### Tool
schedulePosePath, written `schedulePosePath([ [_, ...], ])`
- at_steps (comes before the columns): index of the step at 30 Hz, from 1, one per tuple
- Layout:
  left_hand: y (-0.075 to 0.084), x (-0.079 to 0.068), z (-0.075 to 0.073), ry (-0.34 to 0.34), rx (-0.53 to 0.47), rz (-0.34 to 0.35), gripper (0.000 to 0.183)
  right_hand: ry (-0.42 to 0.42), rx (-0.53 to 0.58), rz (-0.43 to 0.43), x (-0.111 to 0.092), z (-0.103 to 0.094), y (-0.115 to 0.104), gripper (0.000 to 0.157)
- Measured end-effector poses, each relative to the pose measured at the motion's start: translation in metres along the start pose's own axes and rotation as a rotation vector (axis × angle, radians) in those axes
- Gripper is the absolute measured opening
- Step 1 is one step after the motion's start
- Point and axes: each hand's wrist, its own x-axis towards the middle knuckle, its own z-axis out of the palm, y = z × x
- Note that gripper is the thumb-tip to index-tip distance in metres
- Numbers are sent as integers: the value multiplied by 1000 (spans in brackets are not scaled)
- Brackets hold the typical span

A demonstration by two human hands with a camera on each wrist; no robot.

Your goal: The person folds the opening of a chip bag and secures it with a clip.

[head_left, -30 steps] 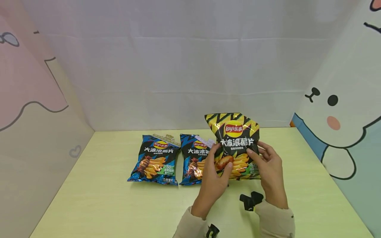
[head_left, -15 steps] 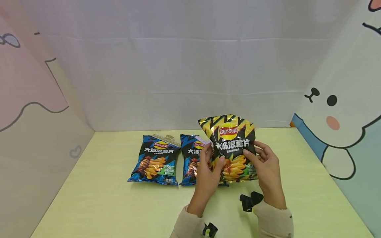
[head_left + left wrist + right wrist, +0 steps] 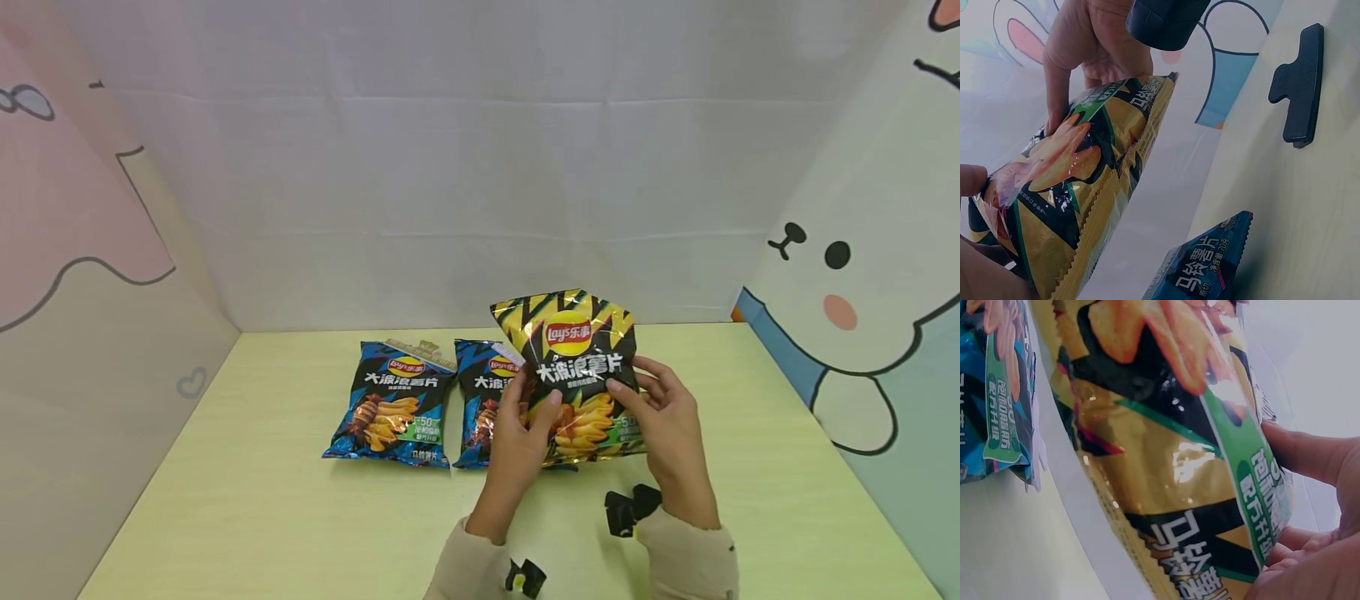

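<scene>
In the head view, a yellow-and-black bag of potato chips (image 3: 585, 417) is tilted up, front facing me, its top edge slanting at the right. My left hand (image 3: 513, 446) grips its left side with the thumb on the front, and my right hand (image 3: 675, 433) holds the right side the same way. The left wrist view has the bag's lower seam off the table and a dark T-shaped bag clip (image 3: 1300, 87) lying nearby. My right thumb (image 3: 1304, 450) presses the bag's front in the right wrist view. The fingers behind it are partly hidden.
Two blue chip bags lie to the left, one whole (image 3: 397, 408) and one partly covered (image 3: 472, 429) by the yellow bag and left hand. A gold crown-topped clip (image 3: 422, 353) and a white clip (image 3: 507, 353) sit on their top edges. A white curtain (image 3: 480, 208) hangs behind the table.
Both hands have shifted slightly left with the yellow chip bag, which leans a little more to the left and covers more of the middle blue bag. The blue bags have stayed put.
</scene>
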Motion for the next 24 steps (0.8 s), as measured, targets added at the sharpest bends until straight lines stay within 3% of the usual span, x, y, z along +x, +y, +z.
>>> schedulePosePath([
  [11, 0, 1, -1, 0, -63, -37, 80, -30, 11, -16, -3, 2, -2, 57],
  [24, -2, 5, -11, -34, -124, -57, 78, -91, 43, -42, -4, 2, -3, 57],
])
